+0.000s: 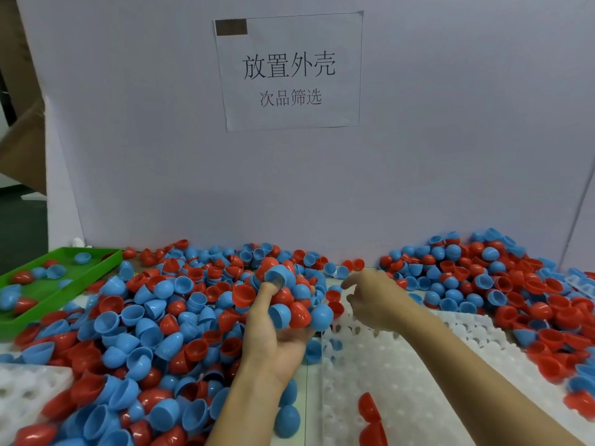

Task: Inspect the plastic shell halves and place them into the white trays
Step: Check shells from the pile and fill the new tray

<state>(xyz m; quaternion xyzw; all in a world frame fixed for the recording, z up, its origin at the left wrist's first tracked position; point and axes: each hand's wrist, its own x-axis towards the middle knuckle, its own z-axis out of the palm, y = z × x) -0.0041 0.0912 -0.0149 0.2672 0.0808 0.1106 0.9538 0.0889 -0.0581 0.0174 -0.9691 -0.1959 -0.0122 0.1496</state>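
Note:
Red and blue plastic shell halves (145, 317) lie heaped across the table. My left hand (273, 336) is raised palm up and cups a bunch of shell halves (289, 300), several red and blue, with the thumb set in a blue one at the top. My right hand (373, 300) hovers just right of that bunch, fingers loosely curled, holding nothing. A white tray (386, 365) with round pockets lies under my right forearm, with a few shells on it. Another white tray (25, 391) shows at the lower left.
A green tray (64, 294) at the left holds a few shells. A second heap of shells (499, 284) fills the right side, partly over another white tray (579, 281). A white board with a paper sign (289, 72) stands behind the table.

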